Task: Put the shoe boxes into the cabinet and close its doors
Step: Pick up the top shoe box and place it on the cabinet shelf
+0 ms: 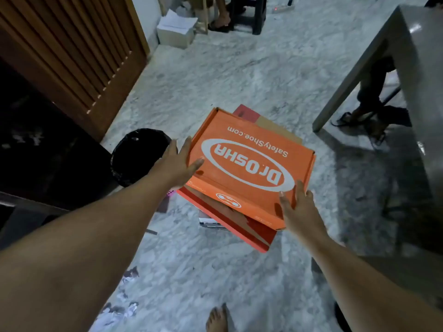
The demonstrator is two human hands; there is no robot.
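Marbled grey floor [239, 68] fills the view, dim and littered with paper scraps near the bottom left. On it sits a stack of shoe boxes; the orange box [247, 161] on top hides most of the red box [249, 231] beneath, and whatever lies lower is hard to make out. The left hand [182, 161] presses flat against the orange box's left edge, fingers spread; the right hand [299, 207] touches its near right corner, fingers open, nothing gripped. A slatted cabinet door [72, 51] stands open at left, the cabinet's interior too dark to read. A black bin [136, 154] sits beside the stack
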